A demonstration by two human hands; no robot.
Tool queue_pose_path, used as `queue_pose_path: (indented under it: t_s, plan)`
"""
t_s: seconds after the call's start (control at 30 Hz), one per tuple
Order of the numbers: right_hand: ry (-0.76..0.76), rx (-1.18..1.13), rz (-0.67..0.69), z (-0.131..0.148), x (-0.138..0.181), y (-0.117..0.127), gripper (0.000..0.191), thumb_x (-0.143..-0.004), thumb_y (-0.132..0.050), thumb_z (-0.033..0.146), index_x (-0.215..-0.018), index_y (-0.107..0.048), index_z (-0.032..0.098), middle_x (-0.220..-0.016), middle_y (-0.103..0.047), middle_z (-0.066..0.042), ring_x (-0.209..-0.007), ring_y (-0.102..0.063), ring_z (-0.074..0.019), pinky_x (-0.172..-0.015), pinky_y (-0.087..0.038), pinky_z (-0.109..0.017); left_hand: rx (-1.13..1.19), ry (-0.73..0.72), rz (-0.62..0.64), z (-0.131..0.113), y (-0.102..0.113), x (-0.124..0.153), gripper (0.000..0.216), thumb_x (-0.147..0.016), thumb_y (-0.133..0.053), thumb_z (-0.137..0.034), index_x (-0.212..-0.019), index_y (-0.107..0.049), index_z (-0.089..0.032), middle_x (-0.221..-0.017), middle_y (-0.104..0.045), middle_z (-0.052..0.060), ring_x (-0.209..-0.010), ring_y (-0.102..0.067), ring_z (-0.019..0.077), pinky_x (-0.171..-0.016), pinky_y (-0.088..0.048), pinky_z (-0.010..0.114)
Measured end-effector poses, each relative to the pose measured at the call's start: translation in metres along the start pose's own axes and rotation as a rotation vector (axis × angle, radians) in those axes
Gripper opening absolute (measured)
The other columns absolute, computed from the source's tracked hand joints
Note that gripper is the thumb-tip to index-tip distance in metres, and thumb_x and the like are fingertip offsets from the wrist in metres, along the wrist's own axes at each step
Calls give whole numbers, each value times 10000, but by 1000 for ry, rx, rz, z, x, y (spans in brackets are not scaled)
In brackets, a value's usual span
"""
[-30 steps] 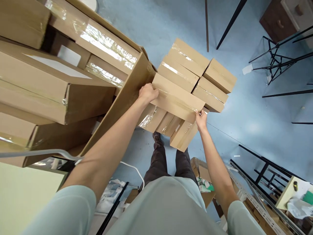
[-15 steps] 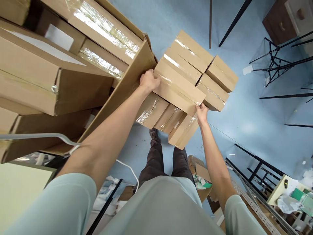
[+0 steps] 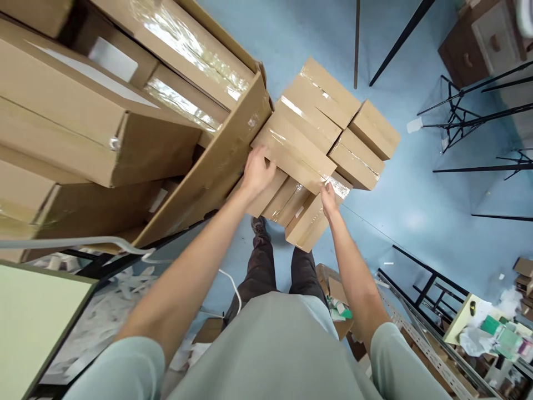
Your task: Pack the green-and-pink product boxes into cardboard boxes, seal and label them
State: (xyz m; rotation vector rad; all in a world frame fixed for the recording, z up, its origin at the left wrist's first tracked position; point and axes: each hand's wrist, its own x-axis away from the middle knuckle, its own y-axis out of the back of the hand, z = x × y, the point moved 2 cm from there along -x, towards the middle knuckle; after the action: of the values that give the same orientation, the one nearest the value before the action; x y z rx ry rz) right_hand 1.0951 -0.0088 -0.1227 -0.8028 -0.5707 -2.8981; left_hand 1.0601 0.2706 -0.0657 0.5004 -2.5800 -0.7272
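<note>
Cardboard box [image 3: 291, 150] gripped at both ends by left hand [image 3: 257, 173] and right hand [image 3: 328, 199], fingers curled; big carton [image 3: 216, 166] crowds left.

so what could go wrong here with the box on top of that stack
The long box lies crosswise on the stack of small boxes, gripped only at its ends by the left hand and right hand; glossy tape could let it slip. Boxes underneath overhang and may topple toward the feet.

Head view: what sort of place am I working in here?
Probably a stockroom or packing room. Both hands, left hand and right hand, grip a taped box on a stack of small cartons; big cartons are piled alongside, with bare metal racking on the blue floor.
</note>
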Motion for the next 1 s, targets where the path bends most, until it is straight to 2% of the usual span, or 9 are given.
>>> queue_pose_path:
  t_s: [0.1, 0.2, 0.33, 0.43, 0.57, 0.67, 0.83, 1.0]
  plan:
    - [-71, -29, -12, 14, 45, 15, 940, -884, -765, 660, -1673, -501, 225, -1772, -462, -149, -1665, -417, -319, -1368, -340, -560, 12, 58, 10, 7, 20, 63, 565, -964, -552, -240, -1515, -634, -142, -1607, -643, 191, -1563, -542, 321, -1352, -363, 513]
    - [-66, -50, -13, 34, 99, 33, 1017, -834, -803, 689, -1680, -504, 211, -1781, -443, -161, -1668, -420, -343, -1373, -336, -565, 84, 70, -19, 12, 42, 118, 510, -962, -538, -273, -1432, -689, -147, -1513, -710, 195, -1465, -631, 335, -1302, -434, 527]
    - [1, -109, -20, 58, 180, 54, 1014, -784, -850, 717, -1642, -570, 253, -1751, -496, -133, -1665, -432, -342, -1385, -328, -563, 191, 1, -24, 5, 69, 177, 440, -954, -562, -313, -1348, -743, -232, -1443, -759, 148, -1408, -671, 347, -1267, -481, 550]
    - [68, -144, -25, 72, 241, 61, 957, -812, -852, 732, -1611, -613, 264, -1728, -528, -137, -1633, -485, -348, -1368, -370, -573, 273, -93, -16, -8, 87, 220, 406, -975, -541, -345, -1301, -768, -257, -1381, -788, 128, -1372, -692, 344, -1250, -503, 561]
    - [175, -121, 29, 93, 312, 59, 867, -853, -865, 715, -1570, -659, 272, -1678, -588, -155, -1556, -580, -379, -1317, -440, -627, 360, -213, 52, -29, 109, 273, 386, -984, -562, -345, -1299, -775, -280, -1377, -796, 94, -1363, -699, 309, -1245, -517, 540]
    - [250, -119, 72, 112, 356, 55, 861, -850, -880, 715, -1566, -662, 291, -1666, -602, -152, -1532, -603, -394, -1300, -460, -646, 408, -310, 58, -46, 128, 309, 377, -971, -600, -321, -1303, -779, -308, -1381, -797, 85, -1380, -694, 310, -1255, -514, 555]
    - [344, -92, 255, 138, 417, 51, 768, -900, -887, 632, -1579, -645, 367, -1694, -578, -108, -1567, -565, -390, -1297, -465, -660, 444, -404, -25, -70, 166, 364, 396, -993, -631, -373, -1364, -759, -321, -1436, -770, 89, -1450, -656, 323, -1282, -493, 585]
    - [429, -99, 433, 142, 463, 44, 766, -873, -905, 640, -1561, -658, 412, -1685, -590, -85, -1534, -596, -386, -1264, -509, -650, 477, -415, -115, -80, 191, 427, 407, -1011, -657, -451, -1398, -743, -361, -1469, -747, 91, -1432, -670, 313, -1253, -537, 547]
